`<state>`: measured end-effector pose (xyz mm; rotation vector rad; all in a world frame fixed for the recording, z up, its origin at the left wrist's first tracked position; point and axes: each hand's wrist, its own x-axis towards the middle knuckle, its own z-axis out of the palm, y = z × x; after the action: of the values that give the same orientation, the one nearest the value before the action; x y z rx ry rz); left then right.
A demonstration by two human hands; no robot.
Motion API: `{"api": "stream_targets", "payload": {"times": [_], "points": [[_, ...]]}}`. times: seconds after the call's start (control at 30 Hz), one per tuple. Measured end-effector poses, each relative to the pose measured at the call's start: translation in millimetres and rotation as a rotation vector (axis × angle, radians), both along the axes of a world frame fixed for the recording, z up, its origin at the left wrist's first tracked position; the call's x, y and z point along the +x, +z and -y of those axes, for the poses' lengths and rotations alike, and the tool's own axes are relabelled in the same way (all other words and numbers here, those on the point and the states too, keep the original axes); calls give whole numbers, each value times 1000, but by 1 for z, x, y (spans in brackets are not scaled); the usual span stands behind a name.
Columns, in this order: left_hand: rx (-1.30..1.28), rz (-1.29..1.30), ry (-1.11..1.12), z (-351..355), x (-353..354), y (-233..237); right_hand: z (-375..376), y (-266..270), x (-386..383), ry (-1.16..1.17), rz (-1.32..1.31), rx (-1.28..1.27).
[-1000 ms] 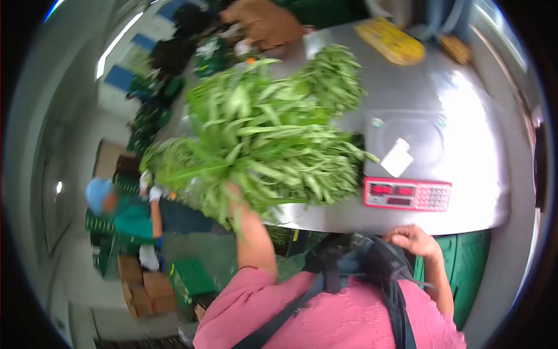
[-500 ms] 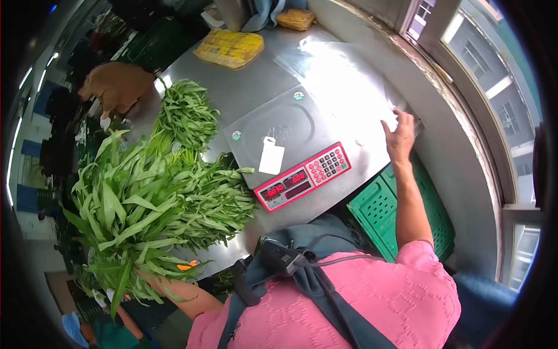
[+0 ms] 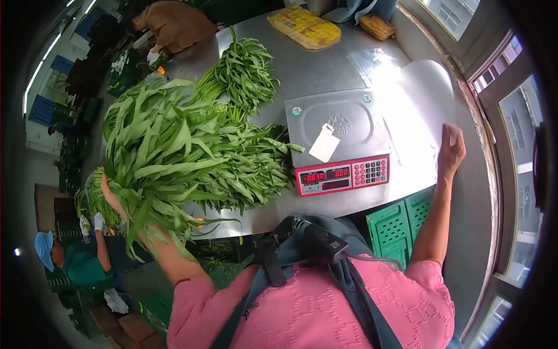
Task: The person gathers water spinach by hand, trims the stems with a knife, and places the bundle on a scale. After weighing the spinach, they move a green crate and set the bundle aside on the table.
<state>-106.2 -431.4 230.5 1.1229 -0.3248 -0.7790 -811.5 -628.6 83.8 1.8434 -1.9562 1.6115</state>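
My left hand (image 3: 112,196) is at the left, closed round a large bunch of long leafy greens (image 3: 160,142); the leaves hide part of the fingers. At the right, my right hand (image 3: 451,152) pinches the lower edge of a pale, thin sheet (image 3: 427,93), which is curved up off the metal table. Between my hands stands a scale (image 3: 343,174) with a red-framed panel and lit red digits. A white tag (image 3: 324,144) lies on its plate. More greens (image 3: 250,168) are heaped beside the scale, and a smaller bunch (image 3: 247,72) lies behind them.
A yellow block-like package (image 3: 305,28) and a small brown-yellow item (image 3: 377,27) are at the back of the metal table (image 3: 261,218). Green crates (image 3: 389,230) stand below its front edge. Windows line the right. Two people work at the left, one in brown (image 3: 177,26), one in a blue cap (image 3: 44,250).
The view has turned, so the table and scale sit farther right. My right hand, earlier open over the sheet, has closed on its edge and lifted it. My left hand now shows among the greens.
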Motion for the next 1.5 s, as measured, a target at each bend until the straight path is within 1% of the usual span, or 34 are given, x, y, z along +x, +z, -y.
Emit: {"api": "stream_targets", "payload": {"times": [0.03, 0.1, 0.13, 0.2, 0.23, 0.3, 0.37, 0.4, 0.43, 0.47, 0.5, 0.53, 0.6, 0.63, 0.67, 0.7, 0.8, 0.87, 0.9, 0.93, 0.97, 1.0, 1.03, 1.07, 1.1, 1.13, 1.17, 1.2, 1.23, 1.27, 1.33, 1.4, 1.47, 1.5], "points": [[-3, -1, -6, 7, 12, 2, 2, 19, 18, 63, -19, -87], [-491, 91, -95, 20, 43, 6, 2, 53, 66, 230, -66, -123], [-499, 91, -101, 33, 28, 18, 0, 60, 91, 300, -124, -112], [-498, 369, 145, 61, -18, 57, -2, 63, 144, 484, -198, -130], [-555, 511, 40, 70, -19, 67, -5, 59, 170, 556, -225, -94], [-438, 880, 133, 95, -74, 91, -14, 43, 215, 656, -414, -60], [-221, 1401, 193, 114, -92, 98, -20, 24, 255, 744, -496, -11], [-238, 1538, 233, 123, -132, 103, -23, 9, 272, 769, -541, 14], [-210, 1724, 157, 132, -152, 103, -24, -4, 286, 794, -586, 37], [-208, 2081, 289, 140, -180, 102, -29, -13, 299, 812, -621, 90], [-212, 2280, 292, 153, -198, 94, -33, -18, 307, 831, -654, 148], [-256, 2271, 274, 153, -206, 97, -33, -11, 305, 842, -659, 166], [-119, 2536, 201, 177, -230, 68, -35, -26, 314, 848, -638, 178], [-148, 2571, 164, 185, -251, 52, -37, -33, 319, 863, -621, 194], [-97, 2596, 58, 195, -267, 33, -38, -36, 321, 855, -622, 221], [-104, 2529, -24, 209, -281, 6, -39, -37, 321, 849, -614, 220], [-34, 2463, -325, 230, -323, -60, -39, -34, 320, 845, -604, 223], [-7, 2380, -533, 239, -348, -98, -37, -25, 318, 951, -672, 530], [-33, 2387, -550, 242, -360, -109, -38, -38, 320, 930, -658, 538], [-20, 2398, -614, 245, -372, -120, -42, -58, 325, 891, -488, 224], [-4, 2406, -678, 247, -382, -129, -44, -56, 324, 833, -321, -86], [20, 2403, -673, 250, -391, -137, -49, -42, 317, 971, -388, 324], [-1, 2407, -691, 255, -398, -144, -49, -53, 322, 953, -379, 332], [57, 2316, -717, 257, -406, -147, -52, -73, 332, 977, -296, 257], [104, 2228, -758, 259, -418, -153, -56, -79, 332, 985, -207, 185], [94, 2230, -772, 259, -423, -158, -59, -85, 333, 1048, -131, 193], [128, 2160, -758, 259, -428, -165, -64, -87, 332, 1039, -124, 199], [161, 2088, -743, 258, -430, -171, -69, -89, 330, 1090, -108, 161], [156, 2087, -754, 257, -431, -178, -73, -92, 327, 1142, -93, 122], [99, 2050, -713, 254, -430, -182, -77, -92, 322, 1136, -92, 127], [43, 2011, -685, 252, -429, -185, -90, -84, 303, 1027, -371, -202], [33, 1958, -708, 253, -425, -185, -101, -39, 253, 1298, -435, 160], [40, 1960, -729, 254, -422, -186, -110, -16, 202, 1082, -308, 66], [40, 1973, -750, 254, -421, -187, -113, -14, 179, 815, -140, -43]]}}
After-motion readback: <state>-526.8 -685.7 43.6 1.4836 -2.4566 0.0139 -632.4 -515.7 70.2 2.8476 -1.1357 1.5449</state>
